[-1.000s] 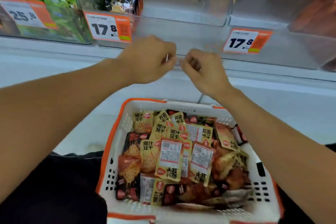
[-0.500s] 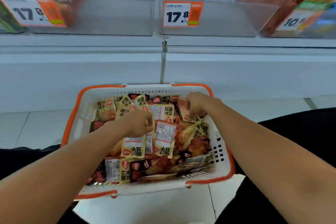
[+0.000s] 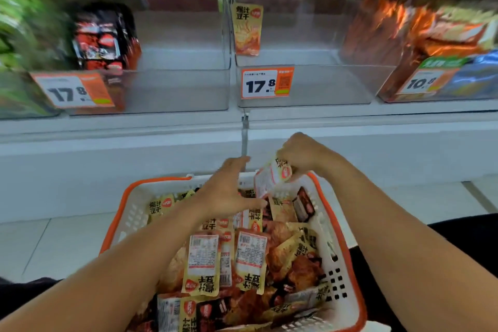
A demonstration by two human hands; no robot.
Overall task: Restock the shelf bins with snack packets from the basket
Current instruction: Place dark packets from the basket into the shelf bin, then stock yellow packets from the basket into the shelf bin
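Since half a second ago our right hand (image 3: 304, 155) is lifting out of the basket (image 3: 347, 272) with a few yellow packets (image 3: 272, 176) pinched in its curled fingers, and they are now hanging just above the far rim. Our left hand (image 3: 229, 191) is coming up empty, with the fingers straight and spread, and it is reaching toward those packets, probably to help carry them. Our head is also rising, so the shelf is showing more than before. We think this means the pick is done and the carry to the shelf is beginning.

The likely goal is the clear bin (image 3: 310, 83) behind the middle price tag (image 3: 266, 83), where only one sample packet (image 3: 247, 29) of the same yellow kind is standing at the left wall. The bin beside it on the left is holding black and red packets (image 3: 101, 40). The bin on the right is holding orange bags (image 3: 420, 32), but they are blurred.

Many snack packets (image 3: 229, 261) are waiting in the basket, so the task is far from finished. The front wall of the bin is standing in the way, so we are needing to lift over it.
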